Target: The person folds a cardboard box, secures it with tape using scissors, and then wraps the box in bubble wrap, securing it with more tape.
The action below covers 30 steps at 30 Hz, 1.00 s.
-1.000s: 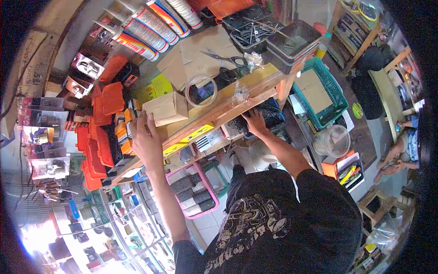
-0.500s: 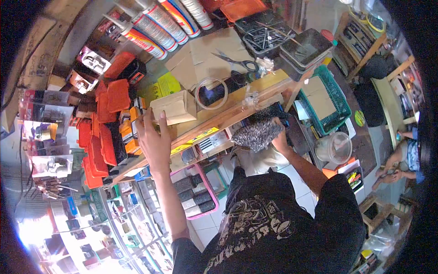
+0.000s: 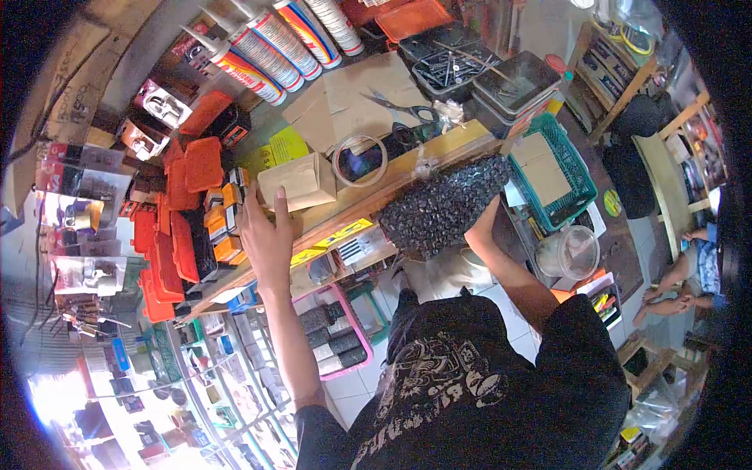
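My right hand (image 3: 483,231) grips the near right edge of a wide clear bag (image 3: 442,205) filled with small, shiny black pieces, likely screws. The bag is held up in front of the wooden shelf, its broad face toward me. My left hand (image 3: 268,239) lies at the shelf's front edge with fingers stretched out and nothing in them. Beside its fingertips sits a plain brown cardboard box (image 3: 294,184), and small orange-and-black boxes (image 3: 227,215) stand on its other side. A roll of clear tape (image 3: 359,160) lies right of the cardboard box.
Scissors (image 3: 403,108) lie on flat cardboard (image 3: 356,86) behind the tape. Sealant tubes (image 3: 249,74) line the back. At right are a black tray of screws (image 3: 446,66), a green basket (image 3: 576,200) and a clear tub (image 3: 568,252). Another person's hands (image 3: 666,301) show far right.
The bag of black pieces has come up and turned, so its broad face now shows and covers more of the shelf front. My left hand has stayed nearly in place.
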Available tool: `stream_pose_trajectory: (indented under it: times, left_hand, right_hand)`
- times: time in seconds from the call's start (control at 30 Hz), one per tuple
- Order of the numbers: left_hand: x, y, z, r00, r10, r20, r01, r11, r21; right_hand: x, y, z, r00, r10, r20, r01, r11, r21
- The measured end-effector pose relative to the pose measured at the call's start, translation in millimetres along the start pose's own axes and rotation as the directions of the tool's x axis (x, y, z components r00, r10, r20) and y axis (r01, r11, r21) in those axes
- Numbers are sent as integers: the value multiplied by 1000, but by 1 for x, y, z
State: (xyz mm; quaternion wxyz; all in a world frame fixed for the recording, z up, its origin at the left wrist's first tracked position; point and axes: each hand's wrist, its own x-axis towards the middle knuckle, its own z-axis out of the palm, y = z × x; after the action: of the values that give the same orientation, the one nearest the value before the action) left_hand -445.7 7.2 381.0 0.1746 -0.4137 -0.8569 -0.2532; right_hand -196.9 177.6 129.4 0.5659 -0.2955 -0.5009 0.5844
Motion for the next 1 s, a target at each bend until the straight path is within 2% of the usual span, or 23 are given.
stream_pose_trajectory:
  times: [0.03,0.1,0.13,0.17,0.23,0.27,0.3,0.37,0.43,0.5,0.53,0.57,0.6,0.63,0.7,0.77,0.8,0.83,0.87,0.9,0.93,0.97,1.0]
  left_hand:
    - [0,0,1,995,70,-68,-71,997,-25]
    - [1,-3,-1,999,43,-13,-43,999,-18]
    - [2,-4,-1,999,16,46,-16,1000,-10]
    - [3,-7,0,999,13,43,-12,1000,-10]
    - [2,-11,3,995,101,-16,-100,993,56]
    - [2,-11,2,995,99,-16,-98,994,57]
    - [2,-9,1,994,108,-15,-107,992,67]
    - [2,-9,-1,993,115,-17,-113,990,84]
    - [1,-9,0,991,131,-16,-128,984,121]
    - [0,-12,0,991,135,-4,-134,983,124]
    - [0,-16,2,987,162,0,-161,980,119]
    - [0,-17,2,982,188,2,-187,976,114]
    - [1,-17,0,983,185,15,-186,976,113]
    - [0,-17,-1,983,181,6,-181,977,116]
    - [0,-18,-1,989,145,19,-146,989,40]
    - [-2,-18,-3,992,127,17,-127,992,16]
    - [-2,-19,-4,993,115,24,-114,993,-10]
    - [-3,-20,-4,993,114,15,-113,993,-12]
    - [-4,-22,-3,994,105,18,-103,993,-62]
    - [-6,-25,-3,995,95,22,-92,989,-111]
    - [-8,-27,-2,996,93,10,-91,989,-113]
    - [-9,-28,-1,992,128,-15,-129,981,-145]
    - [-10,-31,0,986,162,-40,-166,970,-175]
  right_hand:
    - [5,-1,1,998,-57,-19,57,998,-40]
    - [10,-6,2,984,-172,-52,165,979,-122]
    - [10,-19,6,994,16,-110,7,979,203]
    - [11,-13,2,994,15,-106,7,979,202]
    - [13,2,-14,993,61,-106,-54,997,64]
    - [14,7,-21,984,125,-130,-100,978,183]
    - [12,-4,-15,984,125,-126,-100,978,184]
    - [1,-43,2,948,217,-232,-80,870,487]
    - [3,-39,-16,954,239,-181,-115,850,515]
    - [7,-21,-39,954,270,-135,-208,912,353]
    - [8,-65,-24,995,39,-92,-52,988,-145]
    - [13,-96,-16,996,36,-85,-48,989,-143]
    - [18,-121,-10,995,97,16,-98,989,109]
    - [23,-148,-4,983,129,132,-167,923,347]
    - [42,-179,5,969,166,181,-223,903,367]
    - [62,-181,3,984,-111,141,106,994,38]
    - [66,-225,22,978,123,167,-176,919,353]
    - [72,-228,25,978,115,172,-170,920,352]
    - [82,-230,30,984,-129,121,137,989,-63]
    - [92,-232,36,915,-365,173,403,789,-463]
    - [101,-235,41,786,-533,313,552,378,-743]
    - [109,-241,47,778,-542,318,562,374,-738]
    - [116,-251,52,872,-462,163,490,804,-339]
